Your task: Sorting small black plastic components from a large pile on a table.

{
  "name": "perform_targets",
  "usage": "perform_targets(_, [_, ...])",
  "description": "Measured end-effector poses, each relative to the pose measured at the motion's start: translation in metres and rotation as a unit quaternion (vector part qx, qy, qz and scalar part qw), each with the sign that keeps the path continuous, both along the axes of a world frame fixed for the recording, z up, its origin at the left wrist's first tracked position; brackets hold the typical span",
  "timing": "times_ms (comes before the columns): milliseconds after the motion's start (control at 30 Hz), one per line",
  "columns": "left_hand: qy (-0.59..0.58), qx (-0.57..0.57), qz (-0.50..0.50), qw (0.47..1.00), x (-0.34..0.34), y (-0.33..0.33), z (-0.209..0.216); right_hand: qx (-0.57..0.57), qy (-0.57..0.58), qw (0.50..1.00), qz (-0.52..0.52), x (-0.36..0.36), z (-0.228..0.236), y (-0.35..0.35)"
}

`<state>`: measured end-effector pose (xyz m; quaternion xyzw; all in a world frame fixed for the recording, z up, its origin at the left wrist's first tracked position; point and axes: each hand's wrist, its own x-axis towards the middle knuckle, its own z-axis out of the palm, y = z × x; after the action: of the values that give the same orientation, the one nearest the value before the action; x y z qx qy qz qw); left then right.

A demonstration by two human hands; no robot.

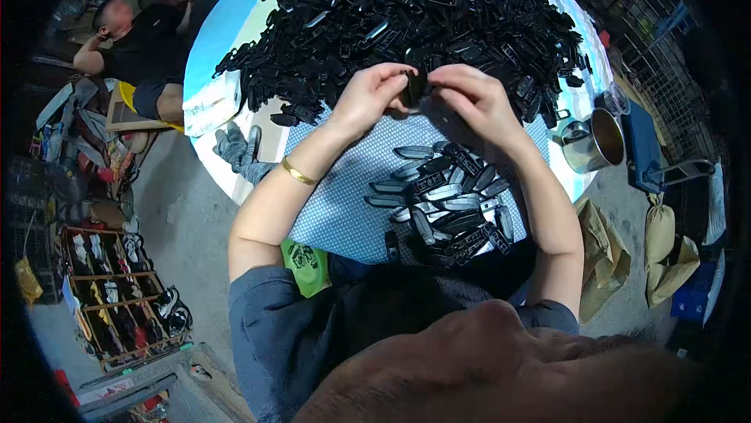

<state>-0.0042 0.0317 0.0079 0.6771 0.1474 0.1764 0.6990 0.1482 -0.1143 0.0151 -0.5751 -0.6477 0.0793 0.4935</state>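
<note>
My left hand [366, 100] and my right hand [483, 104] meet at the near edge of a large heap of black plastic casings [407, 20]. Between their fingertips is a small dark plastic casing [415, 88], much like a key fob shell. The left fingers pinch its left side. My right thumb and forefinger close at its other side; what exactly they grip is partly hidden. Nearer my body, a smaller pile of black and grey-edged casings [458, 202] lies between my forearms on a patterned blue-white cloth [336, 204].
The heap covers the far part of the round table [205, 63]. At its left lie a white packet [213, 102] and grey gloves [238, 151]; at its right stands a metal pot [592, 141]. Another person [149, 36] sits far left, beyond a shoe rack [121, 294]. Brown sacks [602, 259] stand at right.
</note>
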Motion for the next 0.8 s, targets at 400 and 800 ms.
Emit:
perform_targets(400, [-0.005, -0.143, -0.003, 0.99, -0.002, -0.01, -0.003, 0.012, -0.074, 0.997, -0.014, -0.02, -0.003, 0.0])
perform_targets(800, [0.0, 0.112, 0.014, 0.994, -0.005, -0.016, 0.001, 0.024, 0.026, 0.998, -0.055, -0.015, -0.013, 0.003])
